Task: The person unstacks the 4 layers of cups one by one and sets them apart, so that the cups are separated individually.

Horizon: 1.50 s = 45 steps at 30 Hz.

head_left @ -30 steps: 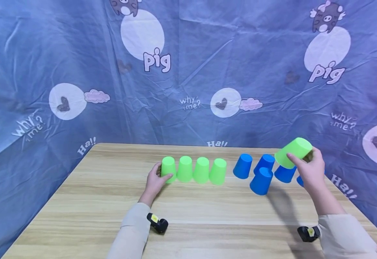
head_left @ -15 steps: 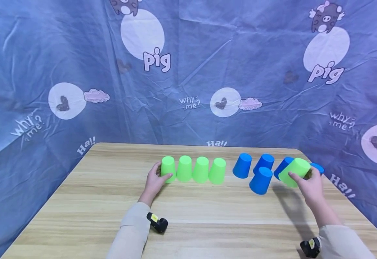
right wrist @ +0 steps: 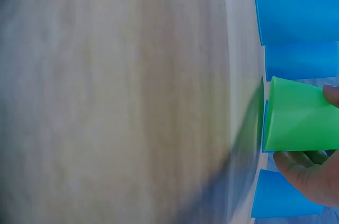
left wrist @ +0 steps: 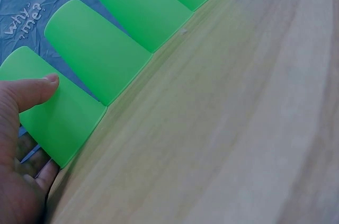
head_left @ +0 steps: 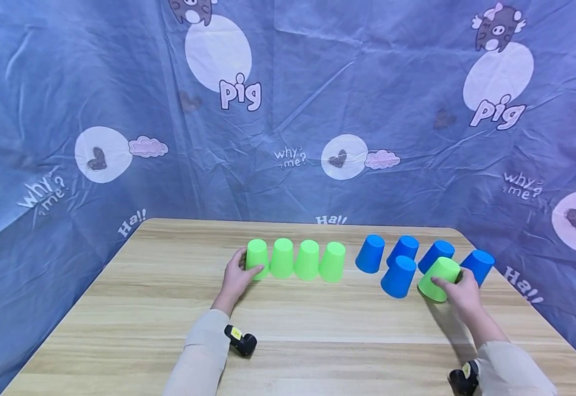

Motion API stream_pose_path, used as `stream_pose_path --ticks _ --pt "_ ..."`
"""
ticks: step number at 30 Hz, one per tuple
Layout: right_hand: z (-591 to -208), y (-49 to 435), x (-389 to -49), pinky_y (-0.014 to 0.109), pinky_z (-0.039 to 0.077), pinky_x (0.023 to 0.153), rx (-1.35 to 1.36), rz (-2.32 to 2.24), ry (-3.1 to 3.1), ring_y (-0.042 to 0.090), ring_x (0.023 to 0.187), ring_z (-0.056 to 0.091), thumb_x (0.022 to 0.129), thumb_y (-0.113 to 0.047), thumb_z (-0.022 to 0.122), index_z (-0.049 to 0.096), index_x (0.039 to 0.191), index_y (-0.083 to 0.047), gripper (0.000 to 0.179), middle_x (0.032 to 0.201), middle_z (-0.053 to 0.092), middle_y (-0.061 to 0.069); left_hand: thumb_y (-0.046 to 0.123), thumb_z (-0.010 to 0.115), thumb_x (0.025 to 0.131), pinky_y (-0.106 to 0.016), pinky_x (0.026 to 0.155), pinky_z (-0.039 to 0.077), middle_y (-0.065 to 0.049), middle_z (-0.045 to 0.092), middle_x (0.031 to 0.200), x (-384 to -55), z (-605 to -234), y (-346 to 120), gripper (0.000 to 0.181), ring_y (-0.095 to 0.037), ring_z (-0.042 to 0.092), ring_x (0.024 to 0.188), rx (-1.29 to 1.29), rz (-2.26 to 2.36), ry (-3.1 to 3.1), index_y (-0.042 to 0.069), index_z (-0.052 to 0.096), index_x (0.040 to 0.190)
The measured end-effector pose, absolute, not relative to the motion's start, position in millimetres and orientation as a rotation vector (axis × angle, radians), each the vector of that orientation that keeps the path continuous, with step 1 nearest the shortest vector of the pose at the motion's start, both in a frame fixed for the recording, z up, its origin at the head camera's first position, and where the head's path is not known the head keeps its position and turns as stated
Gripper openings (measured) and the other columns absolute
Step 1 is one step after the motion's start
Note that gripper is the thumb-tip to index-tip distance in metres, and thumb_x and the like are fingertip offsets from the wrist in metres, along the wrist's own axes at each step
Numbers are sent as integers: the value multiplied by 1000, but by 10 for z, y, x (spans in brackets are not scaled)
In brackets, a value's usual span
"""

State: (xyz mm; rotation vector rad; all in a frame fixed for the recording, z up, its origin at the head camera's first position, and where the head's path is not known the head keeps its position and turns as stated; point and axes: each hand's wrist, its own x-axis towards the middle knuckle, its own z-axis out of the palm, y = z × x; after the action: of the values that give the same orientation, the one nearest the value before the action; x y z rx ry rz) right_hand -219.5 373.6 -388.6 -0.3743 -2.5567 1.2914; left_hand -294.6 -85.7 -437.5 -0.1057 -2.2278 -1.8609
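Observation:
At the left end of a row of upside-down green cups, my left hand [head_left: 235,279] holds the end cup [head_left: 256,254], thumb across its front and fingers round its far side. Three more green cups [head_left: 308,259] continue the row to the right, close together. My right hand [head_left: 467,297] grips another green cup [right wrist: 299,118], mouth down and slightly tilted, its rim close over the table. This cup stands in front of the back row of blue cups, right of a front blue cup [head_left: 399,277], and partly hides a blue cup [head_left: 436,256] behind it.
Several upside-down blue cups form a back row on the right, from a left one [head_left: 370,254] to a right one [head_left: 478,266] beside my right hand. The wooden table [head_left: 317,335] ends at a patterned blue cloth [head_left: 288,121].
My right hand has lowered the green cup and brought it slightly left, turning it more upright in front of the blue row. My left hand stays on its cup.

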Motion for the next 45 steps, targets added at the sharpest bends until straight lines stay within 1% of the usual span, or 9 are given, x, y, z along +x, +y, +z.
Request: stream_pose_path --ticks 10,17,24,28,31,33,36,43,45 --pt "-3920 3742 -2224 58 28 87 -378 1332 -2570 49 106 27 80 -22 58 7 126 18 79 119 22 38 9 71 70 -42 91 36 -20 45 119 -2968 -4398 -862 65 -34 44 106 -101 -1867 -2223 1 39 125" --pt "-3914 3726 -2225 59 27 88 -388 1334 -2574 49 107 26 81 -20 57 5 126 17 78 119 21 39 8 70 69 -41 91 35 -21 45 119 -2964 -4398 -862 64 -34 44 106 -111 -1867 -2222 0 39 125" --pt "-3912 3771 -2251 58 26 89 -399 1356 -2544 51 111 23 80 -26 59 1 129 14 86 123 18 40 8 71 69 -42 90 36 -20 46 118 -2972 -4407 -860 64 -34 45 105 -100 -1855 -2230 1 40 124" --pt "-4087 4035 -2433 55 26 91 -392 1317 -2483 47 115 22 76 -37 62 0 133 8 95 128 18 36 8 71 69 -41 91 36 -19 46 118 -2971 -4400 -857 64 -33 45 106 -90 -1855 -2235 2 40 125" --pt "-4261 4283 -2618 54 24 93 -371 1312 -2426 43 120 18 71 -46 64 -1 136 -3 101 134 16 29 9 71 69 -41 91 35 -19 46 119 -2977 -4399 -863 64 -33 44 106 -95 -1847 -2238 2 40 125" --pt "-4297 4368 -2688 54 23 94 -346 1330 -2383 40 122 16 70 -47 64 0 138 -10 101 136 15 26 9 71 69 -41 92 35 -19 46 119 -2981 -4400 -866 64 -33 44 107 -97 -1843 -2242 2 40 125" --pt "-4154 4271 -2653 51 24 95 -344 1325 -2368 34 123 18 70 -49 63 2 138 -18 97 137 18 21 9 71 69 -41 92 34 -20 46 119 -2981 -4397 -869 65 -33 43 108 -98 -1843 -2243 2 39 125" --pt "-3368 3522 -2309 50 21 97 -203 1387 -2360 37 123 15 80 -31 60 4 136 -3 84 135 16 25 9 71 69 -41 93 33 -20 44 121 -2965 -4368 -868 66 -32 41 111 -87 -1840 -2254 1 38 126" --pt "-3367 3482 -2383 39 25 99 -146 1416 -2323 29 124 19 80 -27 61 9 137 -8 79 135 21 19 9 70 70 -41 93 33 -21 44 121 -2960 -4364 -866 65 -33 40 111 -90 -1839 -2258 1 38 126"
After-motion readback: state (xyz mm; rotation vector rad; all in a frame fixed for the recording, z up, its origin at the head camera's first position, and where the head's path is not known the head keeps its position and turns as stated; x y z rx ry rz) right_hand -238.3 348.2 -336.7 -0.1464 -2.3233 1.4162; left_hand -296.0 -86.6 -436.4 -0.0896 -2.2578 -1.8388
